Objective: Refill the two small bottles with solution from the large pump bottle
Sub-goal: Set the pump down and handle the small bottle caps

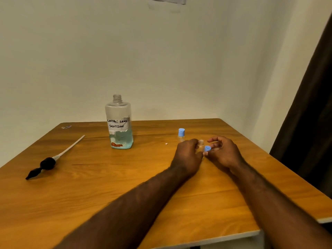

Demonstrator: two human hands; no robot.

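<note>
Left hand (187, 155) is curled round the uncapped small bottle (200, 142) on the table (125, 186), right of centre; only its open neck shows, the body is hidden by the fingers. Right hand (222, 151) pinches the blue cap (207, 148) just beside that neck, other fingers loosely spread. The second small bottle (181, 133), cap on, stands upright just behind the left hand. The large bottle (119, 123) stands mid-table with an open neck, a handwritten "contact lens solution" label and bluish liquid low down. The pump head (46, 162) with its tube lies flat, well to the left.
</note>
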